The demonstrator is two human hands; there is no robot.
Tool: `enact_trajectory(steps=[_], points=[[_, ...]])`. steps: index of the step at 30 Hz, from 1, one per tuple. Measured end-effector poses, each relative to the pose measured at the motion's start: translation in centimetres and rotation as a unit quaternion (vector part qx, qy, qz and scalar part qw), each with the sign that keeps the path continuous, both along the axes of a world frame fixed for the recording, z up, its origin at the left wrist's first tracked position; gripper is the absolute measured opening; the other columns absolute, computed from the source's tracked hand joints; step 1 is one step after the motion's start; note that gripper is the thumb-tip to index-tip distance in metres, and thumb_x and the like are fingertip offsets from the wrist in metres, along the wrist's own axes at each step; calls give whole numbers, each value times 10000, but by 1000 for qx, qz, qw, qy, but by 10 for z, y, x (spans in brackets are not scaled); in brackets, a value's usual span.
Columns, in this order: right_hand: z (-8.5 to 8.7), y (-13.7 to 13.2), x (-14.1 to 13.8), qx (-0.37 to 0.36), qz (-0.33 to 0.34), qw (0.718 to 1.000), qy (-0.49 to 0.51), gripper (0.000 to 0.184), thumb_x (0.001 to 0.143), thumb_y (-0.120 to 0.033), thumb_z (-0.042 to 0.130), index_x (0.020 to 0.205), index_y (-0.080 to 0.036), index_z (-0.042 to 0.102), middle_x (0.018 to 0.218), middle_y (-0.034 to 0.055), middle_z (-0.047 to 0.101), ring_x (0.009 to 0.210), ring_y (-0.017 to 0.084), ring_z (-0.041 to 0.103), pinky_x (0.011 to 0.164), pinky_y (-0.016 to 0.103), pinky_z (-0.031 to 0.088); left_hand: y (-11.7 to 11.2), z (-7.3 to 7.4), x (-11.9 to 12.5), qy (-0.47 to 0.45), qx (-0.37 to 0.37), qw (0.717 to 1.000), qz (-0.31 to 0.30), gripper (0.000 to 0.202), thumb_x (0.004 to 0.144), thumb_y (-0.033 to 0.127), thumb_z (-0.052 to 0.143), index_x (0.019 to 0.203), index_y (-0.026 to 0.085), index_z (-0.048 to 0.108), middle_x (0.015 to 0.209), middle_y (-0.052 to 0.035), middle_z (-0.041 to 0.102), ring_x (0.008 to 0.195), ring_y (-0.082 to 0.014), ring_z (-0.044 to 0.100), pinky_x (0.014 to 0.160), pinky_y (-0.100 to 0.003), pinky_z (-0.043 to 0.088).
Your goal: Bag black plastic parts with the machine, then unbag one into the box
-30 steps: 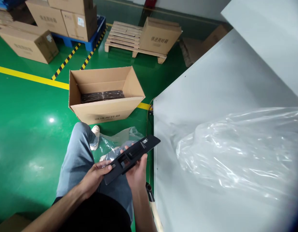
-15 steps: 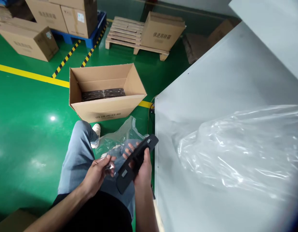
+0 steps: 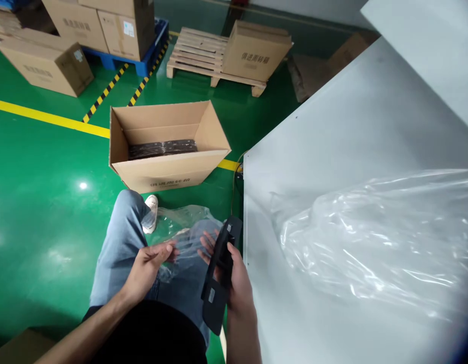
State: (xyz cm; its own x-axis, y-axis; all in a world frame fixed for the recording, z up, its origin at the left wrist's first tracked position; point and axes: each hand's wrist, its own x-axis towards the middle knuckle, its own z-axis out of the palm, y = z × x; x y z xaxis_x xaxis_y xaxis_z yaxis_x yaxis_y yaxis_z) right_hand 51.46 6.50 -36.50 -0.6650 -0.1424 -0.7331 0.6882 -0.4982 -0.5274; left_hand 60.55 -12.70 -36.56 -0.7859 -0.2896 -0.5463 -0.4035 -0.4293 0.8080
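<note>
My left hand (image 3: 152, 263) pinches the edge of a clear plastic bag (image 3: 188, 217), which spreads out thin over my lap between the two hands. In my right hand (image 3: 239, 278) is a long black plastic part (image 3: 219, 278) with rounded ends, a recessed middle and a small pale label near each end. The thumb lies over its right edge and the fingers come out from behind on the left. The part is tilted, its upper end leaning right beside the grey table. I cannot tell whether the bag touches the part.
An open cardboard box (image 3: 169, 172) with dark, plastic-wrapped parts inside stands on the floor ahead. On the right, clear plastic sheeting (image 3: 378, 242) lies on a grey tabletop (image 3: 317, 131). Behind are a wooden pallet (image 3: 198, 50) with a carton (image 3: 256, 53) and more cartons (image 3: 48, 60) at left.
My right hand has shifted right and a little down, turning the black part more upright. The plastic bag has sunk lower and stretches wider from my left hand, which has moved slightly left.
</note>
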Motion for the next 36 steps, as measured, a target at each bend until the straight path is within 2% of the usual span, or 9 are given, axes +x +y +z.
enact_trajectory(steps=[5,8,13,15,19,22,29,32,36], points=[[-4,9,9,17,5,1000,-2,443,795,-345,785,1211,-204,728,1300,124,786,1172,315,769,872,431,695,4,-2,1,-2,23,1000,12,556,727,716,863,842,171,870,969,-123,813,815,-232,695,792,-349,590],[0,25,8,42,34,998,-18,417,782,-327,787,1164,-167,731,1260,160,796,1089,336,797,867,442,696,-2,-1,-1,2,22,999,26,571,711,712,877,883,168,874,896,-121,805,779,-233,695,756,-352,600],[7,54,-2,109,-81,990,-47,274,811,-252,679,1074,-176,697,937,89,840,798,230,815,697,334,690,-20,-2,-2,-2,7,999,33,623,668,709,908,967,164,874,918,-124,805,766,-226,694,757,-360,606],[9,51,0,110,-88,989,-49,260,800,-260,704,1049,-186,697,866,51,828,729,212,797,654,319,685,-20,-6,2,-13,15,1000,16,681,649,716,916,1020,146,865,885,-121,798,738,-212,676,744,-356,600],[10,8,10,77,-63,993,-69,233,799,-334,766,974,-191,712,813,35,809,795,236,806,686,340,699,-9,-17,12,-13,7,1000,-17,863,721,718,866,1346,136,739,861,-94,787,731,-206,670,736,-347,579],[11,-38,12,70,-50,994,-65,234,806,-350,768,952,-172,725,883,71,826,878,261,814,717,343,698,-5,-18,18,0,-19,999,-34,865,831,611,820,1542,186,570,936,-71,788,827,-213,691,784,-330,559],[20,-95,-2,102,-48,994,-7,307,895,-469,707,996,-180,733,888,53,824,764,212,782,656,303,651,-13,-6,10,37,92,995,26,685,750,418,846,1397,240,706,1131,-71,778,1051,-270,711,958,-358,525],[21,-104,-14,103,-98,989,38,294,876,-455,735,1020,-199,714,875,28,816,835,211,794,676,282,641,-14,-3,7,53,106,990,79,660,733,457,845,1340,218,743,1167,-97,783,1161,-332,700,1054,-418,517],[17,-114,-29,100,-136,984,56,320,899,-462,721,1103,-218,680,937,35,828,950,231,811,756,313,663,-10,-3,7,72,106,986,103,738,761,590,846,1375,200,724,1407,-144,704,1327,-421,623,1039,-464,568]])
